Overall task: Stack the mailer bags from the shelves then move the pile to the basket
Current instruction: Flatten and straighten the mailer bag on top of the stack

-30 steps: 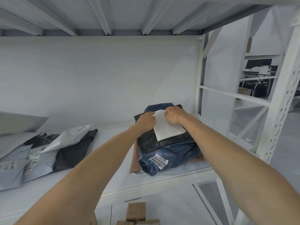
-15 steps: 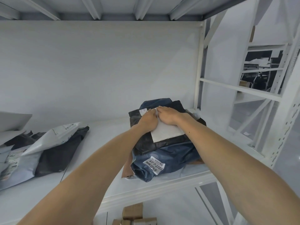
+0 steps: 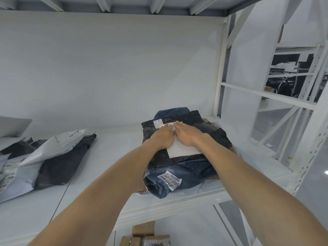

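A pile of mailer bags (image 3: 184, 167) sits at the right end of the white shelf (image 3: 110, 153): a dark blue bag with a barcode label at the bottom, a black bag over it, and a small white mailer (image 3: 182, 150) on top. My left hand (image 3: 163, 137) and my right hand (image 3: 186, 134) lie side by side, fingers flat, pressing the white mailer down onto the pile. A brown bag's edge peeks out under the pile on the left. No basket is in view.
More mailer bags (image 3: 46, 157), white, black and grey, lie loose at the shelf's left end. The rack's white upright (image 3: 219, 82) stands just right of the pile. Cardboard boxes (image 3: 147, 237) sit on the level below. Another rack stands farther right.
Both hands went from gripping the white mailer's top edge to lying flat on it. The mailer now lies down on the pile.
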